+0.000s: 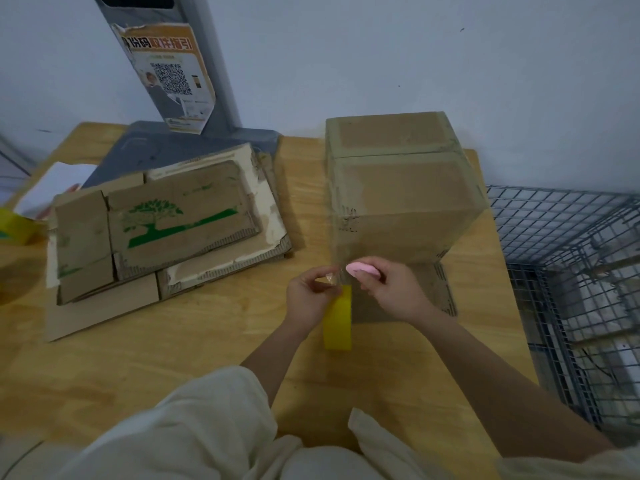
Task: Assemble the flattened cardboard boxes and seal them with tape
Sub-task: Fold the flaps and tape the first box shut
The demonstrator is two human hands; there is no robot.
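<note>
A: what's counted on the table (214, 341)?

B: one built box (401, 188), one tape roll (337, 320), one pink cutter (363, 270). Flat boxes (166, 223) are piled up, exact number can't be made out.

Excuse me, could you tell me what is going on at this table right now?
A person is taping an assembled cardboard box on a wooden table. The left hand holds a yellow tape roll with clear tape stretched up to the box, while the right hand holds a small pink cutter at the tape. A stack of flattened boxes lies to the left.
</note>
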